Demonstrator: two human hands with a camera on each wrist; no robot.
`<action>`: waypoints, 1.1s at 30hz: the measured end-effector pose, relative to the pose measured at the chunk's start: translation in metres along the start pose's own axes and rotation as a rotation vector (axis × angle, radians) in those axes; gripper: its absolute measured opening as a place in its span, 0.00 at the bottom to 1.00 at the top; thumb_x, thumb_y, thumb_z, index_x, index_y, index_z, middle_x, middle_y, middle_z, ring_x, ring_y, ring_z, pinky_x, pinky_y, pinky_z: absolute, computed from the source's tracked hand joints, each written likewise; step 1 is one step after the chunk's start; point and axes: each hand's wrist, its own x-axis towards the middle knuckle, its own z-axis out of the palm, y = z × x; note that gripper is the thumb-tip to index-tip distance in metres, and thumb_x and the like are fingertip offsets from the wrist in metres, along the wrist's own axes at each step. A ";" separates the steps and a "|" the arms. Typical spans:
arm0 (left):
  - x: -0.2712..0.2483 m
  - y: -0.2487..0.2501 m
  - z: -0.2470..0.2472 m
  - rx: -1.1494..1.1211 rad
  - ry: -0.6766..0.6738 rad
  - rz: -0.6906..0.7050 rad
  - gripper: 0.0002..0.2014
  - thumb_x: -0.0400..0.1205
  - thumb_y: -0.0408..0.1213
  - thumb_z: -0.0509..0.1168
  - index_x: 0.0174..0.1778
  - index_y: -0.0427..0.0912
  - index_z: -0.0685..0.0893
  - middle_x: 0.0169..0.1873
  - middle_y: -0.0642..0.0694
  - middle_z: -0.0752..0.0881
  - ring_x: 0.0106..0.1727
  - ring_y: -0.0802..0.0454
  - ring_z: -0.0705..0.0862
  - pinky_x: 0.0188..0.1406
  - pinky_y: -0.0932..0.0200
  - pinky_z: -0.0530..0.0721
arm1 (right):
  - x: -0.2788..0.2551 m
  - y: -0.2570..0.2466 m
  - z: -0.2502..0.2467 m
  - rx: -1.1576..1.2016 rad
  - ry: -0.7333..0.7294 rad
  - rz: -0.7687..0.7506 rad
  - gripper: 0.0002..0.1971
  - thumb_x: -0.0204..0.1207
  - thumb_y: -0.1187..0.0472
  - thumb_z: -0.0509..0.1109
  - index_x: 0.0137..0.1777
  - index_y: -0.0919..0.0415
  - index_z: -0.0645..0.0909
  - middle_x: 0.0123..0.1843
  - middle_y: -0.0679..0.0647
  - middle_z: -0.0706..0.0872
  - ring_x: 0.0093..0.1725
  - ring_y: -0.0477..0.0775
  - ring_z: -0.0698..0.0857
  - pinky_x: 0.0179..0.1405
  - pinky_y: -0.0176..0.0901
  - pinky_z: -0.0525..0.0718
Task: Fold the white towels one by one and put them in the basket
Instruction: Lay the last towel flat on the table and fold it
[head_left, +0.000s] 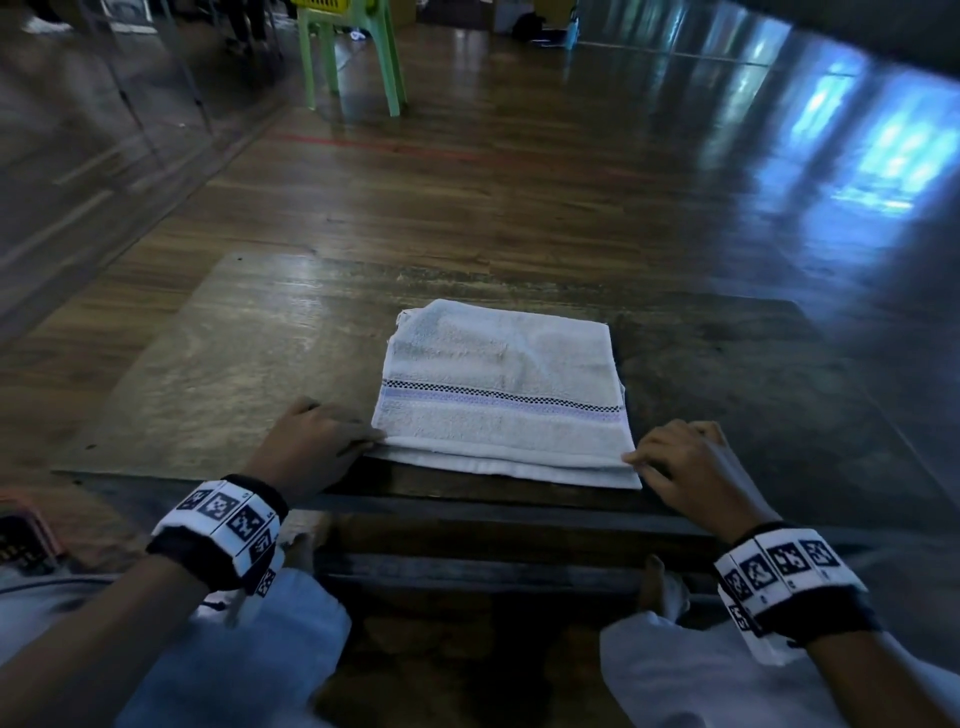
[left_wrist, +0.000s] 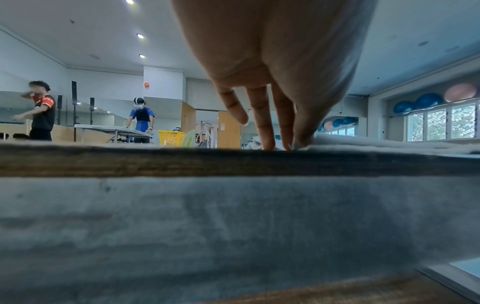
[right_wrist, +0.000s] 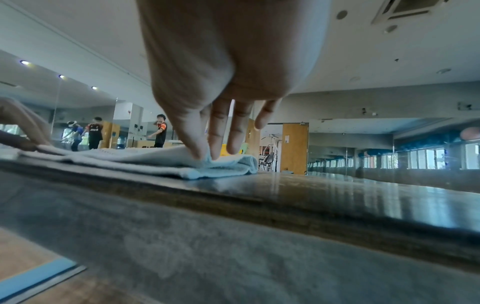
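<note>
Folded white towel (head_left: 501, 400) flat on the wooden counter (head_left: 234, 364), lower centre of frame, near edge. Left hand (head_left: 311, 441) pinching its lower-left corner, fingers (left_wrist: 265, 123) down on the counter. Right hand (head_left: 691, 467) pinching the lower-right corner between thumb and fingers (right_wrist: 221, 131).
</note>
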 end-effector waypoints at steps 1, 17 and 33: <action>-0.001 0.000 0.001 -0.009 -0.001 0.004 0.19 0.76 0.50 0.52 0.46 0.55 0.89 0.42 0.57 0.89 0.43 0.53 0.88 0.45 0.57 0.67 | -0.001 -0.001 0.002 0.016 -0.025 -0.007 0.10 0.65 0.61 0.80 0.46 0.48 0.88 0.42 0.43 0.88 0.44 0.48 0.85 0.52 0.45 0.71; 0.008 -0.002 0.007 -0.009 -0.007 0.114 0.11 0.74 0.46 0.64 0.43 0.48 0.90 0.40 0.52 0.89 0.37 0.51 0.88 0.45 0.56 0.81 | -0.001 -0.007 0.002 0.047 -0.134 0.017 0.12 0.70 0.62 0.74 0.55 0.57 0.87 0.48 0.50 0.88 0.49 0.51 0.85 0.56 0.45 0.75; 0.010 0.003 0.002 -0.010 0.038 0.052 0.15 0.70 0.46 0.54 0.43 0.49 0.85 0.39 0.53 0.88 0.39 0.50 0.87 0.46 0.59 0.65 | 0.005 -0.005 0.007 0.017 -0.046 0.043 0.11 0.62 0.65 0.80 0.43 0.54 0.86 0.43 0.47 0.87 0.43 0.49 0.85 0.53 0.46 0.76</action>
